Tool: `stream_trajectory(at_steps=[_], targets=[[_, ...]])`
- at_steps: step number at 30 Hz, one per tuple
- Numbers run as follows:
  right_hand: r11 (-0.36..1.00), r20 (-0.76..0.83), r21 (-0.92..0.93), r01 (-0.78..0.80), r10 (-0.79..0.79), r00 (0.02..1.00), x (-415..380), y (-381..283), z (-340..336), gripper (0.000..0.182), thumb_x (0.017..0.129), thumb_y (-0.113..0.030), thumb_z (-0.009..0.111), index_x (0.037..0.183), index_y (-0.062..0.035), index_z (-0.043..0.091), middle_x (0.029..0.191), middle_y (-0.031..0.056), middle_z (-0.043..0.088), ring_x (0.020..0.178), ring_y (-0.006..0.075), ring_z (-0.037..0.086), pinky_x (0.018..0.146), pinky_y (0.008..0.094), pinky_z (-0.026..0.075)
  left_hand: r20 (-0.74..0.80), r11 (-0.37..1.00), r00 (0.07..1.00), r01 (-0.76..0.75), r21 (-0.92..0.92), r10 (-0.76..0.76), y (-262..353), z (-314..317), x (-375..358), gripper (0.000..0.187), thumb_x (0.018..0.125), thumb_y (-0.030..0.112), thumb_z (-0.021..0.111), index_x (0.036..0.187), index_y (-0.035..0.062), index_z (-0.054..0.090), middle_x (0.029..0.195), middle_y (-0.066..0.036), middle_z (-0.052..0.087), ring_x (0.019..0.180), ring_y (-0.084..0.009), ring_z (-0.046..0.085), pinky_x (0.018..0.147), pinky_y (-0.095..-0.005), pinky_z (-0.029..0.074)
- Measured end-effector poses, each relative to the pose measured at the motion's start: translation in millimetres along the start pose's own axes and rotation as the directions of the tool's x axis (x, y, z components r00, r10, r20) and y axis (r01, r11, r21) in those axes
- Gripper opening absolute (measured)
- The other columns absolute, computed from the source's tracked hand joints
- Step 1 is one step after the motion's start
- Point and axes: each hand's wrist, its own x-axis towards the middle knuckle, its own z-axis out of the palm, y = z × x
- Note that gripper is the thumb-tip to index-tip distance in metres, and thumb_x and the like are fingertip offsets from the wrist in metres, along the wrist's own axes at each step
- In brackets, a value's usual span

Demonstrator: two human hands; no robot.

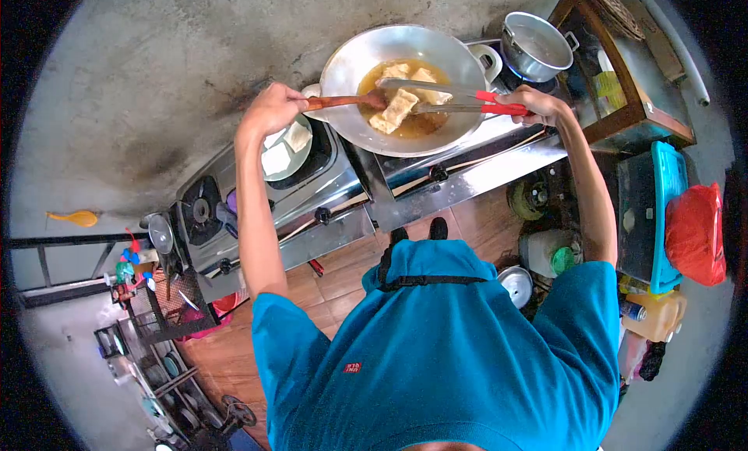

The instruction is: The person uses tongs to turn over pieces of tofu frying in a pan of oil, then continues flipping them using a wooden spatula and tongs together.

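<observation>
In the head view, my left hand (pixel 274 108) is closed around the handle of a wooden spatula (pixel 335 102). Its blade dips into a wide metal wok (pixel 343 69) and meets the golden fried pieces (pixel 402 105), which look like tofu, in brown oil (pixel 428 126). From the other side, my right hand (pixel 539 106) grips red-handled metal tongs (pixel 467 98). The tong arms reach over the wok, with their tips among the pieces. Below my left hand, a plate (pixel 294 167) of white blocks (pixel 276 159) rests on the stove, partly covered by my forearm.
A metal pot (pixel 538 49) stands over a blue flame right of the wok. Beyond it is a wood-framed glass cabinet (pixel 623 108). Another burner (pixel 200 209) lies at the left, near a dish rack (pixel 175 373). A red bag (pixel 693 233) sits on a teal-lidded box (pixel 668 217).
</observation>
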Motion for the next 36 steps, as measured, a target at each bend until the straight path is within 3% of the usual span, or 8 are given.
stream_trajectory(at_steps=[2,12,14,15,17,21,30,36], targets=[[1.0,-0.017,0.013,0.001,0.0,1.0,0,0,4,0.048,0.082,-0.051,0.059,0.088,-0.0038,0.065,0.056,-0.0004,0.051,0.043,0.0068,0.04,0.037,0.0237,0.026,0.015,0.998,0.998,0.064,0.02,-0.064,-2,0,1,0.032,0.078,0.022,0.065,0.101,-0.0008,0.069,0.09,-0.022,0.069,0.088,-0.0289,0.067,0.082,-0.0365,0.048],[0.994,0.018,0.105,-0.009,0.007,1.0,-4,1,13,0.05,0.083,-0.049,0.06,0.099,-0.0017,0.063,0.065,0.001,0.054,0.052,0.0062,0.046,0.042,0.0197,0.033,0.035,0.997,0.997,0.075,-0.012,-0.075,1,-7,-1,0.031,0.078,0.021,0.065,0.099,-0.0011,0.07,0.085,-0.02,0.068,0.081,-0.0261,0.066,0.077,-0.0365,0.048],[0.983,0.111,0.182,-0.026,0.006,0.994,-3,0,9,0.043,0.087,-0.043,0.06,0.099,-0.0026,0.062,0.067,-0.0009,0.051,0.052,0.0058,0.043,0.042,0.0205,0.03,-0.007,0.999,1.0,0.023,-0.05,-0.023,-14,-6,4,0.026,0.083,0.018,0.061,0.098,-0.0012,0.071,0.058,-0.002,0.053,0.053,-0.0106,0.047,0.051,-0.0305,0.039],[0.981,0.098,0.195,-0.02,0.001,0.995,1,-3,11,0.043,0.087,-0.045,0.06,0.099,-0.0032,0.062,0.067,-0.0009,0.051,0.052,0.0056,0.042,0.043,0.0205,0.03,-0.024,0.997,0.999,0.026,-0.066,-0.028,-15,-13,1,0.026,0.083,0.018,0.061,0.098,-0.0012,0.071,0.058,-0.002,0.053,0.053,-0.0106,0.047,0.051,-0.0305,0.039],[0.98,0.115,0.196,-0.033,0.011,0.993,3,-14,9,0.045,0.086,-0.048,0.061,0.099,-0.0049,0.061,0.069,-0.0012,0.05,0.056,0.0058,0.043,0.046,0.02,0.031,-0.007,0.996,0.996,0.085,-0.039,-0.085,-19,-32,-6,0.03,0.079,0.021,0.064,0.1,0.0002,0.07,0.085,-0.02,0.068,0.08,-0.0258,0.066,0.073,-0.036,0.049],[0.996,0.075,0.091,-0.005,-0.002,0.997,16,-59,14,0.046,0.085,-0.047,0.062,0.105,-0.0058,0.059,0.07,-0.0023,0.052,0.055,0.0047,0.044,0.045,0.0201,0.034,-0.214,0.997,0.975,0.046,-0.057,-0.057,-40,-49,-38,0.029,0.081,0.021,0.063,0.101,0.0003,0.069,0.09,-0.021,0.068,0.084,-0.0263,0.068,0.076,-0.0356,0.049],[0.997,0.045,0.006,0.071,-0.072,0.996,46,-109,20,0.04,0.088,-0.043,0.06,0.088,-0.0036,0.059,0.057,-0.0015,0.049,0.04,0.0052,0.036,0.035,0.0235,0.024,-0.233,0.97,0.966,0.053,-0.236,-0.109,-63,-44,-78,0.029,0.083,0.019,0.063,0.102,-0.0041,0.067,0.092,-0.022,0.069,0.086,-0.0241,0.067,0.079,-0.0344,0.049],[0.997,-0.005,0.019,0.068,-0.068,0.998,41,-118,31,0.036,0.089,-0.042,0.06,0.077,-0.0084,0.054,0.054,-0.0016,0.046,0.038,0.004,0.031,0.034,0.0222,0.019,-0.239,0.982,0.965,0.061,-0.179,-0.104,-53,-52,-96,0.028,0.084,0.016,0.062,0.102,-0.0043,0.067,0.072,-0.015,0.065,0.064,-0.0174,0.06,0.065,-0.0329,0.047]])
